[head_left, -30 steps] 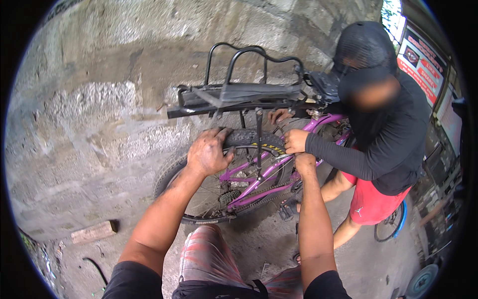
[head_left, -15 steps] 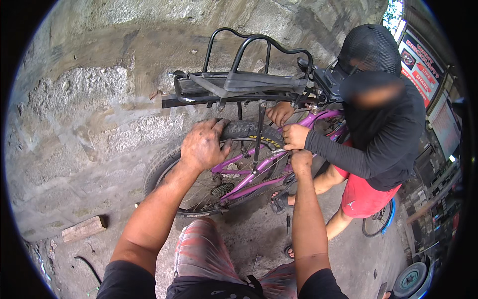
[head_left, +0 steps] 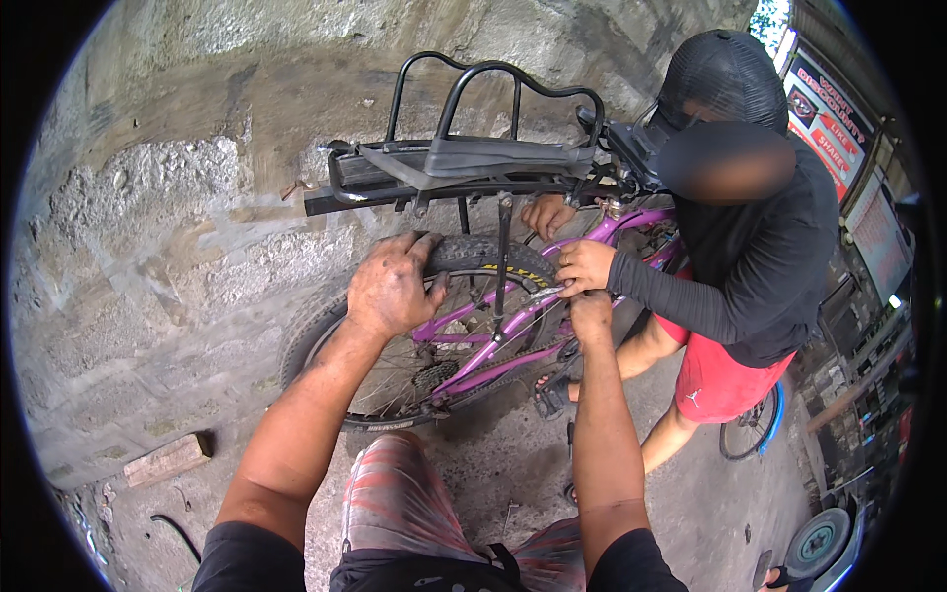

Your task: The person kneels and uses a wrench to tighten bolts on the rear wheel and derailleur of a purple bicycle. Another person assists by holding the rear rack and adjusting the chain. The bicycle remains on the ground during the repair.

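A purple bicycle [head_left: 513, 324] stands by the wall with its rear end in front of me. My left hand [head_left: 395, 284] is wrapped over the top of its knobby black rear tire [head_left: 473, 254], thumb on the near side. Farther right, my right hand [head_left: 592, 314] is closed beside the frame tube near the tire's front; what its fingers hold is hidden. Just above it is a co-worker's hand [head_left: 585, 264], close to or touching mine. The co-worker's other hand [head_left: 548, 215] reaches in behind the frame, under the black rear rack [head_left: 513, 158].
A rough concrete wall [head_left: 197, 227] rises behind the bicycle. The co-worker [head_left: 750, 266], in a dark top and red shorts, leans in at right. A wooden block [head_left: 168, 459] and a black curved tube [head_left: 178, 535] lie at left. A spare wheel [head_left: 819, 543] is at lower right.
The bicycle and rack appear slightly farther left in the view, and the co-worker's head is a little lower. Both my hands keep their places on the bicycle.
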A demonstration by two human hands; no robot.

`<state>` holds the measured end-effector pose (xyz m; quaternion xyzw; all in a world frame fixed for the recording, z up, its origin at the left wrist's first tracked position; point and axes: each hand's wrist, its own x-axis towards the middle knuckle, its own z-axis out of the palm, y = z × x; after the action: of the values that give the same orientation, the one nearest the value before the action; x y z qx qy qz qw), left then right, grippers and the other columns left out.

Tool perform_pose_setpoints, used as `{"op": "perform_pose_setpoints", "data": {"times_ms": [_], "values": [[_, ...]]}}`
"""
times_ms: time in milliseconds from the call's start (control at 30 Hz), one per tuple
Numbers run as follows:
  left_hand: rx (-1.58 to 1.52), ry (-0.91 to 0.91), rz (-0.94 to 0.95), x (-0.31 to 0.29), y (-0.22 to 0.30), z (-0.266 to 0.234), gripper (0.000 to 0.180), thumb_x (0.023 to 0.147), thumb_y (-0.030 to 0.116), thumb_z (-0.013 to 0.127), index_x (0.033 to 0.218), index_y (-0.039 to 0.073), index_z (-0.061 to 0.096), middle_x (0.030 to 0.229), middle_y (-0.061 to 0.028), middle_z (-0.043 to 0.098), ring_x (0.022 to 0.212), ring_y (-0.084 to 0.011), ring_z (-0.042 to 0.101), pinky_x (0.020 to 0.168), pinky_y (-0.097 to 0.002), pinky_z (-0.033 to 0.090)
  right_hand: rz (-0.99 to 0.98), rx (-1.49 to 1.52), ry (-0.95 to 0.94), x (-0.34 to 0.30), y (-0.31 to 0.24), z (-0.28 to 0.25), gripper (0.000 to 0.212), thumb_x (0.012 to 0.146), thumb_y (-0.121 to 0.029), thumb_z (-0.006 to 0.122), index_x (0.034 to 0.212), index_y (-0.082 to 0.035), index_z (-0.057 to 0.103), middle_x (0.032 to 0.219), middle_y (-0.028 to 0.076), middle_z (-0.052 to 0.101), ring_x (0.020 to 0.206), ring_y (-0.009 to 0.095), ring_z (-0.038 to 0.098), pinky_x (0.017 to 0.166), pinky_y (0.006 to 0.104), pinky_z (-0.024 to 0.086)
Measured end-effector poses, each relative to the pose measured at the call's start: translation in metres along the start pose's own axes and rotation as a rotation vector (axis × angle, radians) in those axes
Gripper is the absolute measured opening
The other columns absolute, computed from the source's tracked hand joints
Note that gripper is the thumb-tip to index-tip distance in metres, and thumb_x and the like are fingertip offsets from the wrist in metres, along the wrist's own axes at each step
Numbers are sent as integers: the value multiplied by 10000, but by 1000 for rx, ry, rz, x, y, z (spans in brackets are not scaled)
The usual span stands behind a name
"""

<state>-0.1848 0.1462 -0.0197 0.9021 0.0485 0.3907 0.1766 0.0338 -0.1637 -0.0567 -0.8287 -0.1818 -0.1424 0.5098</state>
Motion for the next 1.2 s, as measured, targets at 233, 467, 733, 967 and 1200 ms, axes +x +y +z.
{"op": "perform_pose_setpoints", "data": {"times_ms": [233,467,733,967,1200], "values": [[11,15,3,2,1,4,566,878,311,779,1385,74,699,1273,-186,717,1219,-402,675,1082,-485,548,64,-39,70,8,-10,10,219,1033,-153,699,1049,59,755,882,179,770,767,271,714,732,425,537],[-2,7,22,2,-2,3,579,876,310,779,1385,50,691,1278,-197,713,1225,-403,671,1095,-482,537,136,-61,57,12,-2,13,225,1023,-145,707,954,66,742,822,175,744,633,240,668,608,445,491],[0,-35,6,1,1,2,606,882,336,787,1406,53,677,1303,-214,704,1261,-408,653,1116,-478,524,181,64,35,3,-13,11,261,1057,-217,712,952,21,737,761,68,685,593,171,609,559,368,475],[35,-14,-2,0,-2,6,629,874,336,800,1426,65,669,1329,-219,697,1280,-407,647,1132,-467,521,203,-59,24,4,-19,8,408,1061,-311,711,849,37,724,683,108,638,637,241,580,661,428,467],[44,-6,11,1,2,3,617,875,339,799,1419,74,673,1313,-215,695,1259,-399,654,1119,-468,527,120,-66,27,11,0,7,415,1059,-331,708,1097,80,762,978,257,770,920,368,699,936,445,512]]}}
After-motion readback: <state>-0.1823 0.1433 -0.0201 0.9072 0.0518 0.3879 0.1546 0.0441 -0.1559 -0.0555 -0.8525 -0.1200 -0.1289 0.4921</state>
